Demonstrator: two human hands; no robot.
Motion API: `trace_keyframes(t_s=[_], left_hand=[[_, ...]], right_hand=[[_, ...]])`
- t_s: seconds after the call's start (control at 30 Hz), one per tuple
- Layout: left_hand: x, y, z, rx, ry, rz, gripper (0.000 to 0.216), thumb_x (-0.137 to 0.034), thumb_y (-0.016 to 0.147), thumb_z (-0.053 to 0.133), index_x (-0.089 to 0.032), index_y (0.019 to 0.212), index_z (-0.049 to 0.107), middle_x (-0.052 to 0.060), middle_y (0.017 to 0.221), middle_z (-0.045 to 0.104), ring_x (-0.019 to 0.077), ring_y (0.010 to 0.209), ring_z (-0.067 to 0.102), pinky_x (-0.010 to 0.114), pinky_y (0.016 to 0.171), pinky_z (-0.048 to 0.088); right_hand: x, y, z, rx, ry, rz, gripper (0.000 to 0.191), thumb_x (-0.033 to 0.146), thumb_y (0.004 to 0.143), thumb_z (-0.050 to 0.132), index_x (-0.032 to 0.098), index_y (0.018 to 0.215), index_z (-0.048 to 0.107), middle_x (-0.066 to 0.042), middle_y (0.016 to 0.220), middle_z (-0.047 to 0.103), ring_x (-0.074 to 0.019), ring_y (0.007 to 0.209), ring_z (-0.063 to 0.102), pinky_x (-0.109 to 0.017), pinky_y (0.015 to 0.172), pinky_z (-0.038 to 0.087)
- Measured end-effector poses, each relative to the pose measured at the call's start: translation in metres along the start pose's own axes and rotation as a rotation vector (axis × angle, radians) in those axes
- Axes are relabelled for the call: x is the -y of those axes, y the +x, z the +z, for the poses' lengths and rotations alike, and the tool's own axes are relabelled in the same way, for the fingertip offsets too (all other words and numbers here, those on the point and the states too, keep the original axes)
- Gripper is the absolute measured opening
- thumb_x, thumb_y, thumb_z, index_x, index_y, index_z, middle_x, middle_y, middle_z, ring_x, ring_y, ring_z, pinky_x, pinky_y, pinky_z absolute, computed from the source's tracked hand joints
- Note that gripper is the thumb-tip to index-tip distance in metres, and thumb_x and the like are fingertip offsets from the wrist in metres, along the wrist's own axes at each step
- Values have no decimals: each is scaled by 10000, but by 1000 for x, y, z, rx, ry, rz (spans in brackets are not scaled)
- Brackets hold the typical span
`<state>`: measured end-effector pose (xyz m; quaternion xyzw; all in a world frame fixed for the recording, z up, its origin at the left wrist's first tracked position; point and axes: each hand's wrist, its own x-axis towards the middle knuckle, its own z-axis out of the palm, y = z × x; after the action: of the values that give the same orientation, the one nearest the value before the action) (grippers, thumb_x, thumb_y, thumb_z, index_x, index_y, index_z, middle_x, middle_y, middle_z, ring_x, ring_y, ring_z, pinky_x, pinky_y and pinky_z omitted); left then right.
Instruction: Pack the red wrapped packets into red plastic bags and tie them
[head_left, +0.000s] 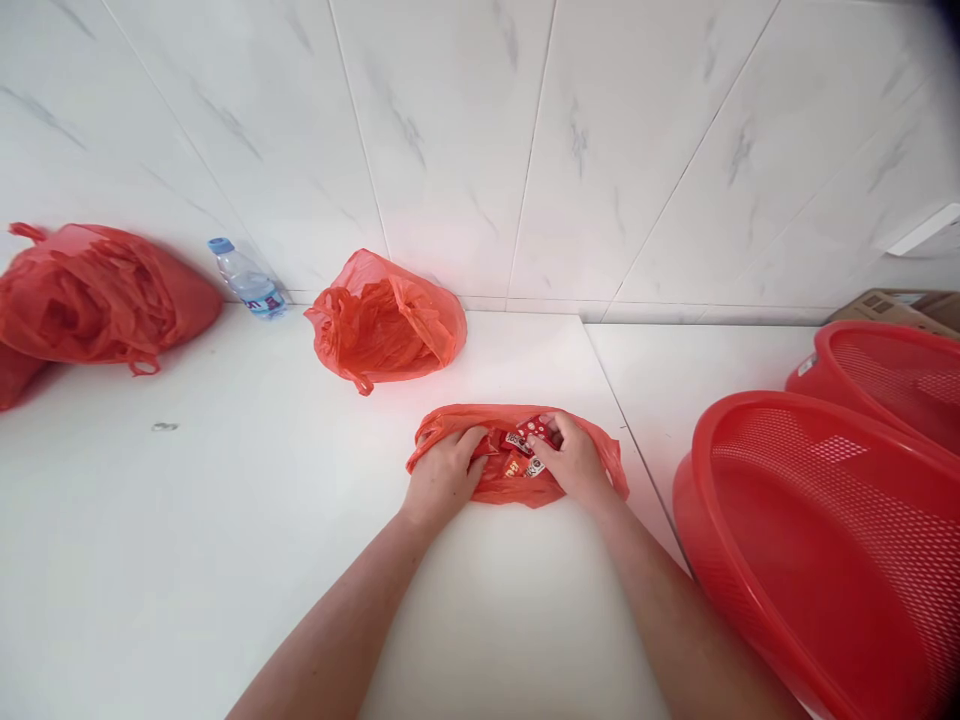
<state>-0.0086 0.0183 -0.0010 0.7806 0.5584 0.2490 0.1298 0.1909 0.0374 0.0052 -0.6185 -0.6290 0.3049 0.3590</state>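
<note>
A small red plastic bag (450, 425) lies flat on the white counter (225, 520) in front of me. My left hand (442, 478) grips the bag's left side, fingers curled into the plastic. My right hand (574, 460) is closed on small red snack packets (525, 445) at the bag's opening. The packets have white print on them and sit partly inside the bag.
Another red bag (386, 320) stands by the tiled wall, a bigger one (90, 295) at the far left. A water bottle (247, 280) lies between them. Two red mesh baskets (825, 540) (892, 375) sit at the right, with a cardboard box (900, 305) behind.
</note>
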Motion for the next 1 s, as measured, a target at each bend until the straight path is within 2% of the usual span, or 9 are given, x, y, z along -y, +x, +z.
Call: trace_keyframes(t_s=[0.1, 0.27, 0.4, 0.5, 0.6, 0.73, 0.83, 0.9, 1.0], left_hand=[[-3, -3, 0, -82, 55, -11, 390, -132, 851, 410, -225, 1211, 530, 96, 1110, 627, 262, 1009, 581, 392, 790, 489], [-21, -5, 7, -63, -4, 241, 282, -170, 882, 434, -215, 1110, 594, 94, 1055, 631, 234, 946, 599, 393, 827, 492], [-31, -6, 16, 48, -1, 139, 366, -208, 811, 568, -190, 1176, 550, 114, 1071, 611, 265, 905, 607, 403, 720, 527], [-29, -10, 19, 47, -68, 89, 480, -120, 776, 552, -210, 1244, 493, 103, 1155, 589, 259, 972, 598, 385, 731, 536], [-22, -13, 17, -29, -170, 82, 552, -14, 727, 498, -228, 1236, 480, 70, 1129, 613, 225, 1003, 591, 370, 804, 527], [-15, -15, 13, -198, -278, 44, 540, -57, 752, 526, -221, 1257, 432, 50, 1010, 635, 196, 947, 602, 365, 827, 523], [-14, -15, 10, -269, -311, 64, 531, -103, 782, 541, -224, 1279, 397, 34, 957, 637, 182, 905, 613, 358, 811, 528], [-14, -16, 9, -254, -300, 107, 526, -98, 794, 520, -230, 1287, 393, 43, 994, 642, 185, 921, 620, 355, 805, 530], [-16, -18, 11, -184, -331, 175, 554, -67, 805, 481, -244, 1319, 371, 50, 1058, 638, 179, 966, 617, 351, 834, 524]], right_hand=[[-1, 0, 2, -19, 70, -7, 200, 403, 815, 525, 217, 887, 532, -16, 848, 631, -182, 765, 596, -318, 682, 471], [0, -1, 4, -60, 67, -51, 232, 433, 834, 513, 209, 882, 550, -20, 828, 635, -184, 765, 593, -322, 690, 466], [-6, -4, 4, -117, 48, -84, 246, 439, 857, 486, 200, 829, 542, -38, 865, 633, -185, 789, 587, -328, 713, 473], [-11, -4, 2, -168, 7, -133, 226, 396, 876, 469, 200, 798, 552, -42, 859, 633, -189, 793, 586, -332, 711, 479], [-10, -5, 1, -204, -57, -258, 172, 311, 883, 470, 207, 825, 593, -40, 844, 631, -185, 791, 587, -328, 709, 486], [0, -18, 4, -244, -114, -427, 169, 266, 887, 469, 218, 865, 630, -49, 842, 634, -186, 802, 595, -330, 739, 491], [9, -35, 12, -172, -93, -403, 173, 313, 868, 518, 220, 971, 621, -43, 835, 635, -170, 726, 594, -303, 663, 492], [12, -45, 19, -103, -77, -357, 201, 343, 847, 551, 215, 992, 606, -38, 836, 626, -156, 681, 578, -283, 611, 477], [12, -51, 26, -54, -57, -311, 149, 340, 854, 530, 203, 804, 563, -14, 736, 573, -134, 611, 514, -264, 552, 426]])
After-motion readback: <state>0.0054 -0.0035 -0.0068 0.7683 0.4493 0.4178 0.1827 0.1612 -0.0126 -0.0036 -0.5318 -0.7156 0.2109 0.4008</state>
